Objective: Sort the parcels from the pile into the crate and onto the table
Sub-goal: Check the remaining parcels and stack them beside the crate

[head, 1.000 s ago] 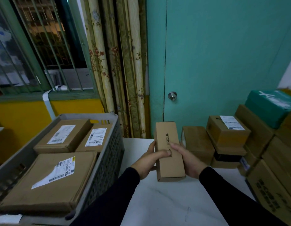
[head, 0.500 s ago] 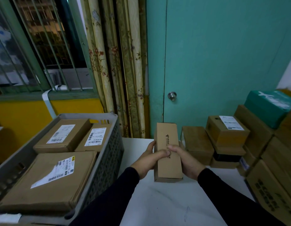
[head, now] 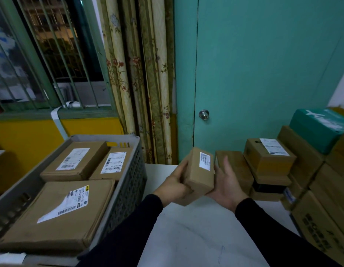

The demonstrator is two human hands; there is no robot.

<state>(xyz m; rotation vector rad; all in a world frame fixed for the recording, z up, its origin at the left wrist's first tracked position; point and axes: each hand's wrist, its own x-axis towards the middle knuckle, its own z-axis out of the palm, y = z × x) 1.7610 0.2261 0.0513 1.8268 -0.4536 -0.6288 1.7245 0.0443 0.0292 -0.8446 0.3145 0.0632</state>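
Small parcel (head: 199,170) held tilted above the surface (head: 196,232). Left hand (head: 174,186) grips its underside; right hand (head: 226,182) open alongside, barely supporting. Risk: one-handed hold slips, parcel drops.

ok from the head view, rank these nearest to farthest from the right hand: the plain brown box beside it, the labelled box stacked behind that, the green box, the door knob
1. plain brown box, just behind the right hand, whose straight fingers cradle the small parcel.
2. labelled box, stacked further right.
3. door knob and green box, on top of the pile: too close to call.
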